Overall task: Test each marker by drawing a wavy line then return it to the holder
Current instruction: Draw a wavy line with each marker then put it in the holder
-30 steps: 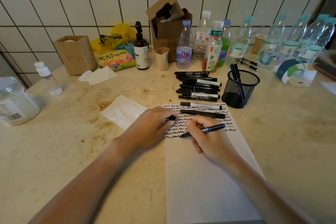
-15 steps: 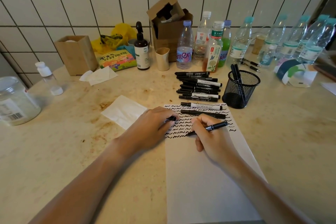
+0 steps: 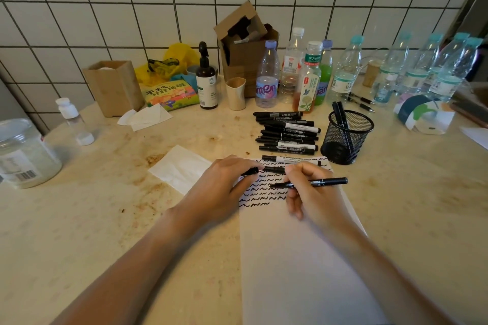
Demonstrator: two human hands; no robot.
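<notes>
My right hand (image 3: 314, 192) grips a black marker (image 3: 323, 182), its tip pointing left above the wavy lines on the white paper (image 3: 298, 266). My left hand (image 3: 219, 187) rests on the paper's left edge and pinches a small black cap (image 3: 250, 171). Several black markers (image 3: 287, 133) lie in a row just beyond the paper; two more lie across its top edge. The black mesh holder (image 3: 346, 140) stands to the right of the row with two markers upright inside.
A white tissue (image 3: 179, 167) lies left of the paper. Bottles (image 3: 268, 79), a cardboard box (image 3: 245, 53), a dark pump bottle (image 3: 206, 82) and a wooden box (image 3: 113, 87) line the tiled wall. A glass jar (image 3: 23, 153) stands far left.
My right hand has moved right and up along the paper with the marker, lifting its tip from the lowest wavy line. The left hand has stayed put.
</notes>
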